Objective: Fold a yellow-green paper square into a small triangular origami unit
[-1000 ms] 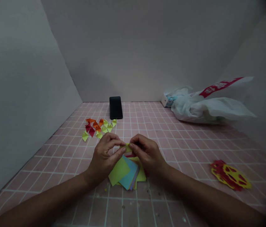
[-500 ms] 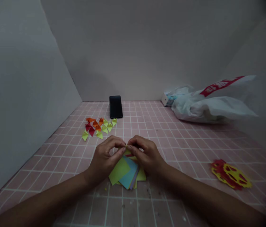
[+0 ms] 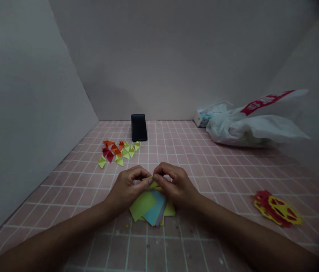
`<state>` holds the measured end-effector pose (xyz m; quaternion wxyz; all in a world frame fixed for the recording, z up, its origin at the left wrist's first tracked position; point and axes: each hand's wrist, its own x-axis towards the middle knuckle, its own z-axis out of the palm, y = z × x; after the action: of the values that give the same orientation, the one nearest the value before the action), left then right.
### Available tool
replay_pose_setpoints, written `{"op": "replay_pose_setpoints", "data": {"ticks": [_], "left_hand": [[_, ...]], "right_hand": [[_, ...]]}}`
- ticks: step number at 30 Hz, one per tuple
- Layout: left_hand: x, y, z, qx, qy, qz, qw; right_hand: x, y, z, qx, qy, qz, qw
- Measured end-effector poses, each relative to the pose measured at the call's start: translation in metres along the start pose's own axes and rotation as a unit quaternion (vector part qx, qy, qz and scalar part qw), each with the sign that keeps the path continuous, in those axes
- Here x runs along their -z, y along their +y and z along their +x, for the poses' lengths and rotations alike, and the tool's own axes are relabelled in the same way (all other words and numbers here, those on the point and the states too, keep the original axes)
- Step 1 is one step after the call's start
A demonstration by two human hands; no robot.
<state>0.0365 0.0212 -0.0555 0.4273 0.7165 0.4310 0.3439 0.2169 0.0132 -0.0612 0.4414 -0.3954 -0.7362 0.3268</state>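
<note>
A small piece of yellow paper (image 3: 154,184) is pinched between my two hands, its folds partly hidden by the fingers. My left hand (image 3: 131,185) grips its left side with thumb and forefinger. On the other side, my right hand (image 3: 174,183) pinches it the same way, the fingertips nearly meeting. Just beneath the hands lies a fanned stack of coloured paper sheets (image 3: 155,209) in yellow, blue and purple. Beyond my left hand sits a group of small folded paper pieces (image 3: 116,150) in red, orange and yellow.
A black phone (image 3: 139,127) lies at the back of the pink tiled tabletop (image 3: 204,173). Back right, a white plastic bag (image 3: 241,130) rests by a small box (image 3: 200,118). Red and yellow cut-out shapes (image 3: 278,209) lie at the right. Pale walls enclose the back and sides.
My left hand has shifted slightly down and right with its edge of the yellow paper, and more of the paper shows. A red strip seen between the hands earlier no longer shows.
</note>
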Motion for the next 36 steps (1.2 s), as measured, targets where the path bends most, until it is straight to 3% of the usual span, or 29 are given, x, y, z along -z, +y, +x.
{"op": "replay_pose_setpoints", "data": {"ticks": [5, 13, 24, 33, 36], "left_hand": [[-0.0009, -0.0006, 0.0009, 0.052, -0.011, -0.075, 0.996], [-0.0021, 0.0011, 0.0004, 0.050, -0.024, -0.068, 0.996], [-0.0007, 0.0001, 0.0010, 0.096, -0.022, -0.127, 0.987], [-0.0039, 0.0023, 0.0017, 0.124, -0.037, -0.140, 0.982], [-0.0033, -0.0001, 0.0023, 0.127, -0.035, -0.151, 0.980]], "right_hand": [[0.0022, -0.0002, 0.0017, -0.076, -0.003, 0.097, 0.992], [0.0015, -0.0011, 0.0013, -0.096, -0.033, 0.078, 0.992], [-0.0012, 0.0021, 0.0009, -0.147, -0.031, 0.186, 0.971], [-0.0004, 0.0056, 0.0014, -0.116, -0.051, 0.103, 0.987], [-0.0012, 0.0043, 0.0011, -0.129, -0.039, 0.130, 0.982]]}}
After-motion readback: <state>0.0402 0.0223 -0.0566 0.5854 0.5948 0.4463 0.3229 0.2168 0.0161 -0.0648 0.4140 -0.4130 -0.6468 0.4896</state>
